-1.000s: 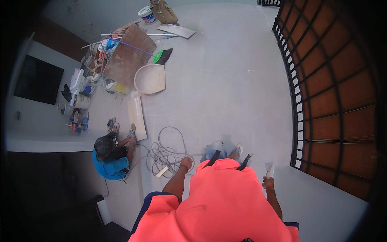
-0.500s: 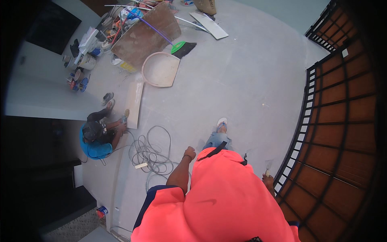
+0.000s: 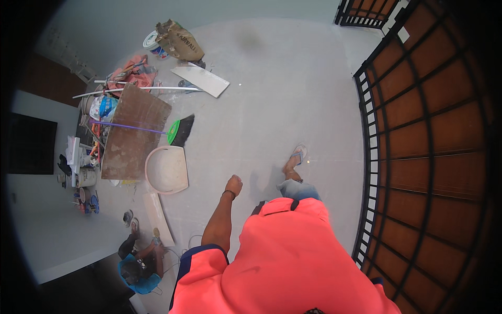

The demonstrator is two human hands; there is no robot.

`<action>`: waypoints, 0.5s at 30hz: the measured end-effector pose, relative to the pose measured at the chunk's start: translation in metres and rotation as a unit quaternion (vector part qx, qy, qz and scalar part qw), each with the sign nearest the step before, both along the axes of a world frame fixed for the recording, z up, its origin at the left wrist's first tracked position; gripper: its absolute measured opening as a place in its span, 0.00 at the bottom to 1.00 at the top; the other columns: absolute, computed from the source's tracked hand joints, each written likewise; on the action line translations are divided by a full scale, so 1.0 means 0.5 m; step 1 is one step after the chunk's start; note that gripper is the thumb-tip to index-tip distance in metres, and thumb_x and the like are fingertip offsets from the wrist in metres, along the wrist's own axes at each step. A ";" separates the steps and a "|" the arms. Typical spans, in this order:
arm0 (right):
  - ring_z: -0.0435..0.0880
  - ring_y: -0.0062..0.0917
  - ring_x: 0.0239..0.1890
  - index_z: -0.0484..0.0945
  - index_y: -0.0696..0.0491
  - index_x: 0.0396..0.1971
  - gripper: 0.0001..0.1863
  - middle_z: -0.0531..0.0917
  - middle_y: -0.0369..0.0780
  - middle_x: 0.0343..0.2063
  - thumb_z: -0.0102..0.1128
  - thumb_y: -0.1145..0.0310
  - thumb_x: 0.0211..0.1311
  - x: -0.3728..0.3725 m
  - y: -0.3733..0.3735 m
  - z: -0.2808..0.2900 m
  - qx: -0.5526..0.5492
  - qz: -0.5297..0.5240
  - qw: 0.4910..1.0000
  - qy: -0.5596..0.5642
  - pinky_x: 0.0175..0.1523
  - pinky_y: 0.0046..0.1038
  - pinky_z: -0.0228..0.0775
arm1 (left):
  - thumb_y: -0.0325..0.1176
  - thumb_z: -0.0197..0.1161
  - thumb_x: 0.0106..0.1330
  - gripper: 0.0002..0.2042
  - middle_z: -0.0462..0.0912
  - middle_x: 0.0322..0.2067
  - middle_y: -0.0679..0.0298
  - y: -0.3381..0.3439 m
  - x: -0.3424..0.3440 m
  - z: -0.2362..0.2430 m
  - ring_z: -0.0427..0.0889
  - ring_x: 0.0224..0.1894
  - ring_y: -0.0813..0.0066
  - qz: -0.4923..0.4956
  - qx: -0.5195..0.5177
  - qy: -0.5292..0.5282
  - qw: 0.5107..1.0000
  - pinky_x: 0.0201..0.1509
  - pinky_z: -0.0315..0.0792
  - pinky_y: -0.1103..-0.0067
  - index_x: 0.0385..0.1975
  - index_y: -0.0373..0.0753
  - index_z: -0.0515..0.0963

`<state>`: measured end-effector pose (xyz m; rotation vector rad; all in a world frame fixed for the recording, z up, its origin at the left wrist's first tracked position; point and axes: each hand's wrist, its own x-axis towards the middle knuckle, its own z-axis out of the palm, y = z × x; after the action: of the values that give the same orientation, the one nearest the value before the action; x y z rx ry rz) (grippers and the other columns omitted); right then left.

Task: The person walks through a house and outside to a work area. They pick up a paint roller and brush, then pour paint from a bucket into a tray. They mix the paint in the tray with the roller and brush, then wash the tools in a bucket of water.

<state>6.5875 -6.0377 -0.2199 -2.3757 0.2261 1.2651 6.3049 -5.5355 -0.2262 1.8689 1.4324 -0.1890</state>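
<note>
Place with building work going on; cannot tell if home or shop. Grey floor [image 3: 266,115] looks dusty, with pale smears. Far left, lots of messy work stuff: paper sack [image 3: 180,43], bucket [image 3: 152,43], white plank [image 3: 201,78], big brown board [image 3: 133,138]. Broom [image 3: 181,131] and dustpan [image 3: 166,170] by brown board. Near left, person in blue shirt [image 3: 141,277] crouches at long pale board [image 3: 159,222]. Right side, tall black bars [image 3: 428,123] over brown panels [image 3: 402,175].

Open floor [image 3: 266,110] ahead — dustpan [image 3: 166,170], broom [image 3: 181,131] and brown board [image 3: 128,157] at left — barred gate [image 3: 402,172] at right.
</note>
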 end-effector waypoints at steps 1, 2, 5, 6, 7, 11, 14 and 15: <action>0.75 0.22 0.18 0.73 0.59 0.32 0.14 0.75 0.37 0.20 0.64 0.64 0.56 0.029 0.038 -0.010 -0.008 0.014 1.000 0.003 0.21 0.26 0.67 | 0.31 0.56 0.60 0.10 0.82 0.36 0.48 0.025 0.037 -0.007 0.81 0.43 0.52 -0.014 -0.016 0.002 1.000 0.49 0.74 0.67 0.39 0.34 0.73; 0.75 0.22 0.18 0.73 0.59 0.32 0.14 0.75 0.37 0.20 0.64 0.64 0.56 0.068 0.075 -0.020 -0.012 0.028 1.000 0.003 0.21 0.26 0.67 | 0.31 0.56 0.60 0.10 0.82 0.36 0.49 0.047 0.072 -0.013 0.81 0.43 0.53 -0.012 -0.018 -0.002 1.000 0.49 0.74 0.67 0.39 0.34 0.73; 0.75 0.22 0.18 0.73 0.59 0.31 0.14 0.75 0.37 0.20 0.64 0.65 0.56 0.199 0.217 -0.038 -0.010 0.073 0.997 -0.003 0.21 0.26 0.67 | 0.31 0.54 0.61 0.09 0.82 0.36 0.49 0.104 0.176 -0.011 0.81 0.42 0.53 -0.011 -0.027 -0.019 0.999 0.49 0.74 0.67 0.37 0.34 0.73; 0.75 0.22 0.18 0.73 0.59 0.31 0.14 0.75 0.37 0.20 0.64 0.65 0.56 0.255 0.274 -0.040 0.005 0.102 0.995 -0.021 0.21 0.26 0.68 | 0.31 0.53 0.62 0.09 0.82 0.35 0.49 0.124 0.212 -0.005 0.81 0.42 0.53 -0.023 0.005 -0.041 0.999 0.48 0.74 0.67 0.37 0.34 0.73; 0.75 0.22 0.18 0.73 0.59 0.31 0.14 0.75 0.37 0.20 0.64 0.65 0.55 0.317 0.326 -0.033 0.019 0.135 0.990 -0.045 0.21 0.26 0.68 | 0.31 0.52 0.62 0.09 0.82 0.35 0.49 0.143 0.248 0.001 0.81 0.42 0.53 -0.027 0.006 -0.039 0.999 0.48 0.74 0.66 0.37 0.34 0.73; 0.71 0.18 0.14 0.70 0.58 0.31 0.14 0.74 0.36 0.19 0.65 0.66 0.55 0.604 0.570 0.024 0.219 0.019 0.975 -0.025 0.15 0.25 0.61 | 0.30 0.51 0.62 0.09 0.82 0.36 0.49 0.209 0.370 0.017 0.81 0.43 0.53 0.078 -0.004 -0.050 0.996 0.48 0.74 0.66 0.38 0.34 0.74; 0.67 0.16 0.14 0.71 0.56 0.40 0.12 0.71 0.33 0.21 0.61 0.68 0.60 0.813 0.750 0.074 0.209 0.020 0.975 -0.077 0.14 0.21 0.57 | 0.29 0.52 0.61 0.09 0.82 0.37 0.49 0.261 0.433 -0.010 0.81 0.44 0.56 0.104 -0.027 -0.034 0.994 0.49 0.74 0.67 0.37 0.34 0.76; 0.67 0.15 0.13 0.71 0.56 0.39 0.13 0.71 0.33 0.20 0.61 0.68 0.60 0.871 0.802 0.087 0.194 0.019 0.976 -0.099 0.14 0.21 0.56 | 0.30 0.53 0.60 0.09 0.82 0.38 0.49 0.284 0.450 -0.027 0.81 0.44 0.57 0.121 -0.059 -0.016 0.991 0.50 0.74 0.67 0.36 0.35 0.77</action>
<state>7.0229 -5.6367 -0.1764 -2.1504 -0.1192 0.9739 6.5300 -5.3937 -0.2399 1.5807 1.5757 -0.1217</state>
